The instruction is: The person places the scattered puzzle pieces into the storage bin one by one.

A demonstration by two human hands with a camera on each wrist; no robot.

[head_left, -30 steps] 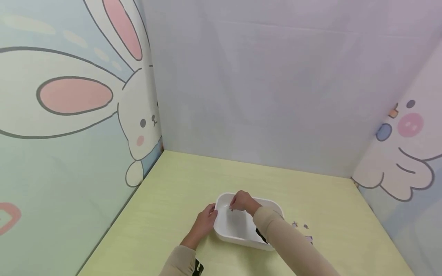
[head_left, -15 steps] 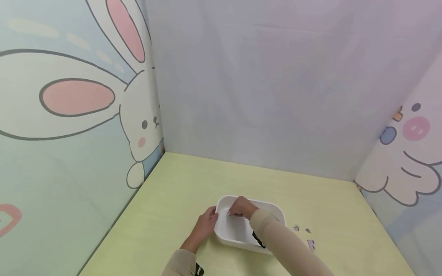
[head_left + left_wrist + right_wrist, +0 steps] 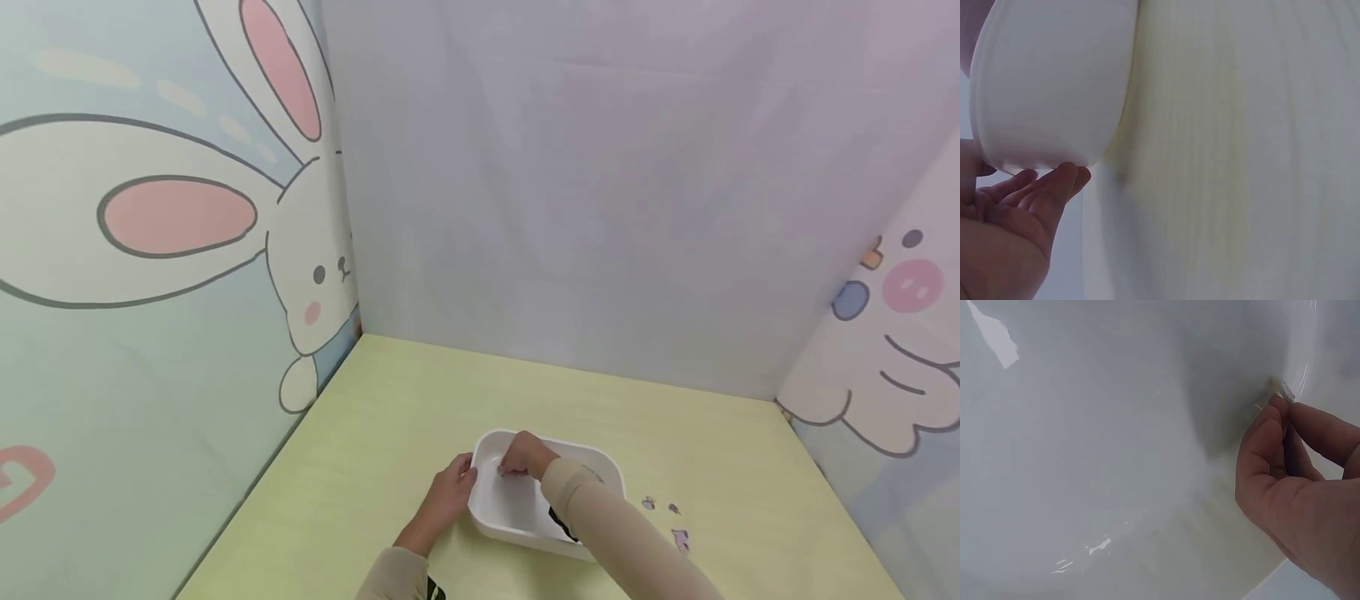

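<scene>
A white oblong basin (image 3: 525,537) with rounded corners stands on the table. At its left end my left hand (image 3: 444,500) holds the wall; in the left wrist view, the fingertips (image 3: 1067,170) press the basin's outside and the thumb is at the rim. My right hand (image 3: 525,456) reaches down inside, near the left end. Between its thumb and fingers it pinches a small, thin, pale grey piece (image 3: 1283,389), mostly covered by the fingertips, so its kind is unclear. The right forearm hides much of the basin's right part.
Right of the basin, several small purplish flat cutouts lie on the table, among them a larger one (image 3: 680,540) and a small dark one (image 3: 674,508). The pale yellow table (image 3: 420,383) ends at a plain back wall and cartoon-printed side walls.
My right hand lowers slightly within the basin, keeping its pinch on the small piece. The left hand stays at the basin's left end. The whole view shifts a little.
</scene>
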